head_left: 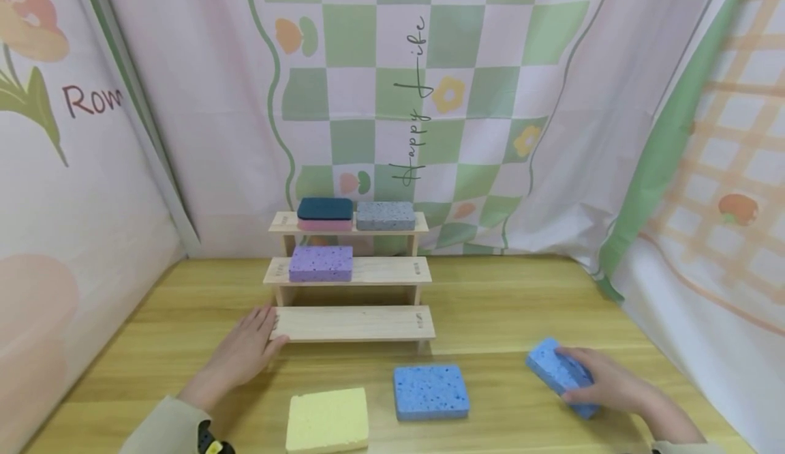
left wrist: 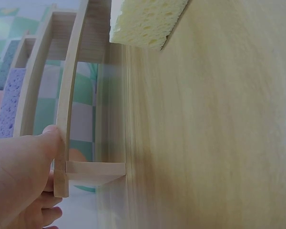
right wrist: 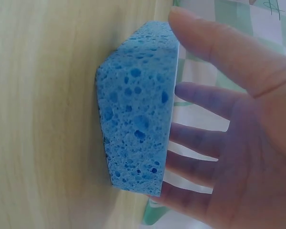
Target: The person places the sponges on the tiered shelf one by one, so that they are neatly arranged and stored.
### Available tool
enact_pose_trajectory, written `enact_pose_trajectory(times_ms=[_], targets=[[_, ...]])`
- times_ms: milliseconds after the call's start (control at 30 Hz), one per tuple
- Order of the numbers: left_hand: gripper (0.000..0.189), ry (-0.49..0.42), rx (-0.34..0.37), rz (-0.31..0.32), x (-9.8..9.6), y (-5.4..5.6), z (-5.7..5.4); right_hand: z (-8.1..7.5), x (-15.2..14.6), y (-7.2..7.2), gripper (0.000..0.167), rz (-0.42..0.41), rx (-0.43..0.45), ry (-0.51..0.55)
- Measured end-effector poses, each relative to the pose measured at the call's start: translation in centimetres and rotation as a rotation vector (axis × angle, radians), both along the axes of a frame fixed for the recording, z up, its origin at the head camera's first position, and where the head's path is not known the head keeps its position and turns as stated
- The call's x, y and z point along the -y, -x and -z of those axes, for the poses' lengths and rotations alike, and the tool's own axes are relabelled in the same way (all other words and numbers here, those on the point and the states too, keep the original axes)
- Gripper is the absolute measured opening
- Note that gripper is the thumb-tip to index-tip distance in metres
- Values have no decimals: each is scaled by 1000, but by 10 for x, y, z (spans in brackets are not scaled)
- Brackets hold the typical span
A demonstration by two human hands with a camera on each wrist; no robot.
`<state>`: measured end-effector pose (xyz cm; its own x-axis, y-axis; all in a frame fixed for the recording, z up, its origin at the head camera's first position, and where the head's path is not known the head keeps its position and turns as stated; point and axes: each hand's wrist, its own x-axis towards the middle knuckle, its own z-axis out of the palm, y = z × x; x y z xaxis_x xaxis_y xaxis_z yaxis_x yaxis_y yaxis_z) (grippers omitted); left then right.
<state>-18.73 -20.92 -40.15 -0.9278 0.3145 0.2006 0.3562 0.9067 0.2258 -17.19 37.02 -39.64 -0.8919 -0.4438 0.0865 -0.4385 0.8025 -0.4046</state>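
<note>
A three-step wooden shelf [head_left: 352, 323] stands on the table, and my left hand [head_left: 248, 348] holds the left end of its lowest step. In the left wrist view the thumb [left wrist: 50, 138] lies against the board's edge, with fingers curled beyond it. Over at the right, my right hand [head_left: 613, 382] grips a speckled blue sponge [head_left: 555, 365] between thumb and fingers. That sponge is tilted slantwise, low over or on the table; I cannot tell which. A second blue sponge [head_left: 431, 391] and a yellow sponge [head_left: 328, 420] lie flat in front of the shelf.
On the top step sit a pink sponge with a dark blue layer [head_left: 325, 210] and a grey sponge [head_left: 385, 215]. A purple sponge [head_left: 321, 263] rests on the left of the middle step. Printed curtains [head_left: 233, 133] enclose the wooden table [head_left: 490, 304] at the back and sides.
</note>
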Motion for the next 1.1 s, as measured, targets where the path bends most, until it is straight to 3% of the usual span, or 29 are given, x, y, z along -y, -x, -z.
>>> enact_pose_trajectory(times_ms=[467,633,933,1100], targets=[[63,1,8,-3,0,1,1,-4,0,-2,72,76,123,3],[63,3,7,-5,0,1,1,-5,0,-2,71,90,122,10],[64,5,0,-3,0,1,1,-4,4,2,62,86,-66,48],[64,5,0,-3,0,0,1,-5,9,9,54,64,-238,50]])
